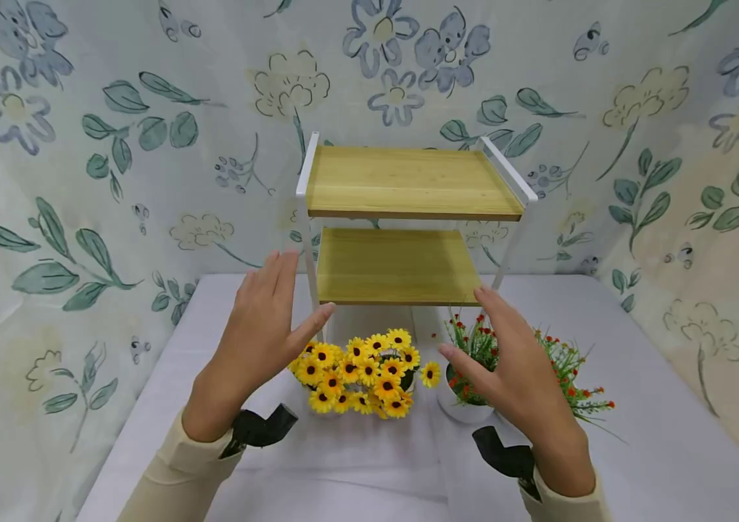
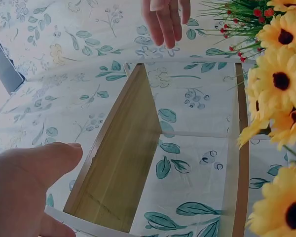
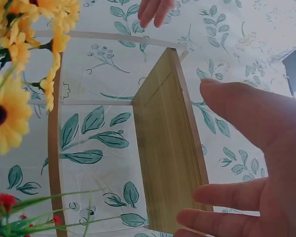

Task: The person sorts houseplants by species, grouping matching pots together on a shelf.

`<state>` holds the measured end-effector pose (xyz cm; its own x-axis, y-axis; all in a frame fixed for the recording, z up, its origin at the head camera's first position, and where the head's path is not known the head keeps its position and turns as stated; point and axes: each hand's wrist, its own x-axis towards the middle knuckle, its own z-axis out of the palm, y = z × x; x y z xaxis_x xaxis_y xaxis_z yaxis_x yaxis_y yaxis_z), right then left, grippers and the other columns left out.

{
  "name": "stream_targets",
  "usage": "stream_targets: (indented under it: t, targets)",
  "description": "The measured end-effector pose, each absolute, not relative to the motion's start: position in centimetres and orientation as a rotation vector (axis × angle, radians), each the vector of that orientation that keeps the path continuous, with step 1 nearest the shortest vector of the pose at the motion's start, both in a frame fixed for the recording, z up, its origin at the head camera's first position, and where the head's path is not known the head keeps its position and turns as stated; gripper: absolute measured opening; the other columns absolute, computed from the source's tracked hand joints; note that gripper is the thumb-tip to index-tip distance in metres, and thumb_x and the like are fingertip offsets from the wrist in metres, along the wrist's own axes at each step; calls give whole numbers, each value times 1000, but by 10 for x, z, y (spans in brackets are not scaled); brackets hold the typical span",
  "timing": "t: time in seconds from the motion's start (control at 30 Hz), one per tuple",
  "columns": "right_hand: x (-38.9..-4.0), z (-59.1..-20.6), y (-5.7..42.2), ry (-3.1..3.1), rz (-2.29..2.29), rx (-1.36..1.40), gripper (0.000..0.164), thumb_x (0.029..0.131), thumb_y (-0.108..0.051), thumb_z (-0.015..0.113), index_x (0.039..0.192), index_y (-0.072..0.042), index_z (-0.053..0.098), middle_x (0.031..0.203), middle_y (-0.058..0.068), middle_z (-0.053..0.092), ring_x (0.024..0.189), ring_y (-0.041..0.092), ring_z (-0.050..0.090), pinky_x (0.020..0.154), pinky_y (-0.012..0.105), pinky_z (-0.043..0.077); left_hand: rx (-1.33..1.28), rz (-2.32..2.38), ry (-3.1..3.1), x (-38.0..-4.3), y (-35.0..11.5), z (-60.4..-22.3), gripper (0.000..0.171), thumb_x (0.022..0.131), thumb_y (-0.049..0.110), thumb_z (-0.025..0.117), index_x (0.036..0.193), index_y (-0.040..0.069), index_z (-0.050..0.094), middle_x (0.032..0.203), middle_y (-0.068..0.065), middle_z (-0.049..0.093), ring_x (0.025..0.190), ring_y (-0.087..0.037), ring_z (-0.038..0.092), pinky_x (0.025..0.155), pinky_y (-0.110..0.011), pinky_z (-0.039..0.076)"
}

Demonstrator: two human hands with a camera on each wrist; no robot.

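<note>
My left hand (image 1: 252, 333) is held up with fingers straight and thumb spread, empty, in front of the left side of a two-tier wooden shelf (image 1: 408, 181). On the right, my right hand (image 1: 519, 370) is raised the same way, holding nothing. Bunches of yellow artificial sunflowers (image 1: 356, 370) sit low between the hands. A white pot with a red-flowered plant (image 1: 463, 412) stands partly hidden behind my right hand, and another red-flowered plant (image 1: 571, 373) shows beyond that hand. In the right wrist view, the right fingers (image 3: 232, 197) overlap a shelf board.
The shelf's lower board (image 1: 395, 268) is bare, and its white metal frame (image 1: 307, 167) has raised side rails. It stands at the back of a table with a white cloth (image 1: 369, 478). A floral curtain (image 1: 212, 145) hangs behind and on both sides.
</note>
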<state>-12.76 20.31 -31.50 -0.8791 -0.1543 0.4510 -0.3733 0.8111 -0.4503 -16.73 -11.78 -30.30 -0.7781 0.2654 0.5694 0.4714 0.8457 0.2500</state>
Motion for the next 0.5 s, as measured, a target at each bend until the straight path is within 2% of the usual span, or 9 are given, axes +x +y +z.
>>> stream_targets:
  t: [0.23, 0.5]
  targets:
    - [-121, -315, 214, -2544, 705, 396, 83, 82, -43, 73, 151, -20, 33, 150, 9, 40, 136, 35, 36, 102, 61, 32, -578, -562, -2475, -182, -131, -284, 88, 91, 51, 56, 152, 0, 17, 153, -22, 28, 140, -36, 29, 110, -53, 28]
    - [-115, -315, 230, -2480, 704, 400, 76, 82, -32, 76, 148, -21, 39, 145, 9, 47, 129, 36, 45, 93, 59, 40, -686, -681, -2465, -208, -146, -261, 81, 94, 45, 55, 155, 13, 13, 158, -9, 22, 144, -28, 23, 110, -54, 26]
